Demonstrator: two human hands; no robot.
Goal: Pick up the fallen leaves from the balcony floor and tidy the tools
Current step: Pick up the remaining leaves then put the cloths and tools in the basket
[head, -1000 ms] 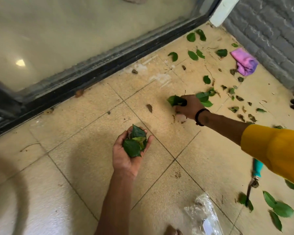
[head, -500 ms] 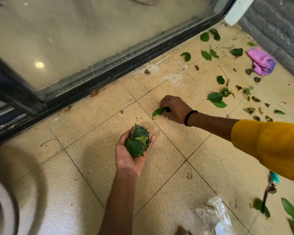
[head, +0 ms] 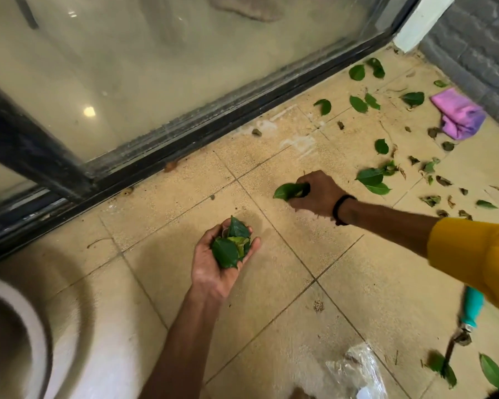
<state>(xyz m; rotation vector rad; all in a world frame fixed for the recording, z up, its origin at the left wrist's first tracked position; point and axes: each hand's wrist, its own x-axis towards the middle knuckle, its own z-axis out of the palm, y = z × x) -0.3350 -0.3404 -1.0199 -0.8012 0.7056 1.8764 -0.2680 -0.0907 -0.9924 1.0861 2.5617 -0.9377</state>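
Both hands full of leaves over the balcony floor.
Left hand cups a leaf pile; right hand, beyond it, fingers clenched round a leaf; more loose leaves beyond.

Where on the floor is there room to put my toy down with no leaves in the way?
The tiles between the door track, the left hand and the white pot are bare. So is the patch between the left arm and the plastic bag. It is crowded beyond the right hand, where leaves are scattered up to the purple cloth.
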